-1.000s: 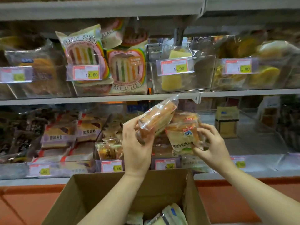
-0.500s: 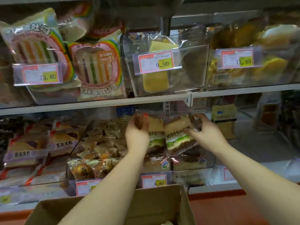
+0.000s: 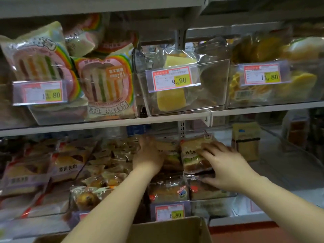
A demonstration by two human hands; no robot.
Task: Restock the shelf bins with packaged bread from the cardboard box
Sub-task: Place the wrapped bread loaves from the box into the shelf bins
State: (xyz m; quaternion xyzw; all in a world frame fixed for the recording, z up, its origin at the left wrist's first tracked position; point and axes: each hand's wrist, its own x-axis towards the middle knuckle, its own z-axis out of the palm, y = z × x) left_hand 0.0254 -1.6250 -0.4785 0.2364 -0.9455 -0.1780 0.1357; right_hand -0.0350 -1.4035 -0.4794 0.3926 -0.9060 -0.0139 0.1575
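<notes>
Both my hands reach into the clear lower-shelf bin (image 3: 213, 196) that carries the 8.80 tag. My left hand (image 3: 149, 156) grips a packaged bread (image 3: 169, 153) at the bin's left side; its fingers are mostly hidden behind the pack. My right hand (image 3: 223, 166) holds a second packaged bread (image 3: 191, 155), fingers spread over its top and thumb under its lower edge. Both packs rest on top of other bread packs (image 3: 168, 192) stacked in the bin. The cardboard box (image 3: 168, 230) shows only its top flap at the bottom edge, below my forearms.
Left of the bin lie small pastry packs (image 3: 105, 174) and sandwich packs (image 3: 68, 165). The upper shelf holds rainbow toast bags (image 3: 105, 86) and clear bins with yellow cakes (image 3: 171, 100). A brown carton (image 3: 246, 141) stands on the bare shelf to the right.
Both hands have carried the two bread packs from above the box forward into the bin and lowered them onto the stack. The view has moved closer to the shelf.
</notes>
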